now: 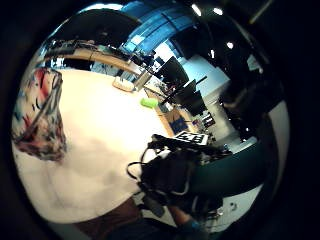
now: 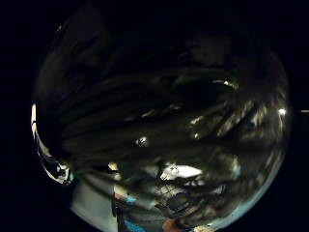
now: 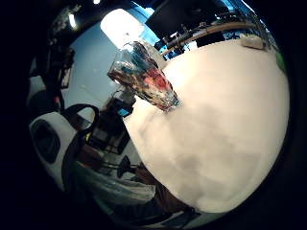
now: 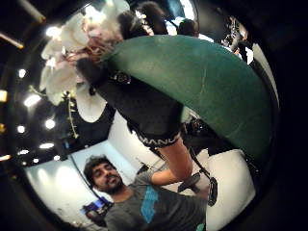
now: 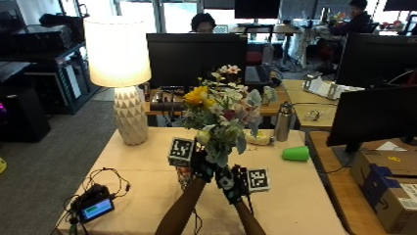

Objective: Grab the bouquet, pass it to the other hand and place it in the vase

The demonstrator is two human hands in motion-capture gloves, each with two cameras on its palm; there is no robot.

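Note:
The bouquet (image 5: pixel 221 110), yellow, white and pink flowers with green leaves, stands upright above the middle of the table. My left hand (image 5: pixel 200 167) grips its stems, which fill the left thumb side view as stems (image 2: pixel 145 121). My right hand (image 5: pixel 229 183) is just beside and below the left, with nothing in it; it also shows as the right hand (image 1: pixel 170 175). From the right palm I see the left hand (image 4: pixel 139 110) under a large green leaf (image 4: pixel 202 82). The patterned glass vase (image 3: pixel 144 79) stands near the table's edge and shows again as the vase (image 1: pixel 37 115); the outside view hides it.
A white lamp (image 5: pixel 120 73) stands at the back left, with a dark monitor (image 5: pixel 196 58) behind the bouquet. A metal bottle (image 5: pixel 282 122) and a green cup (image 5: pixel 296 153) are to the right. A small device with cables (image 5: pixel 96 208) lies at the front left.

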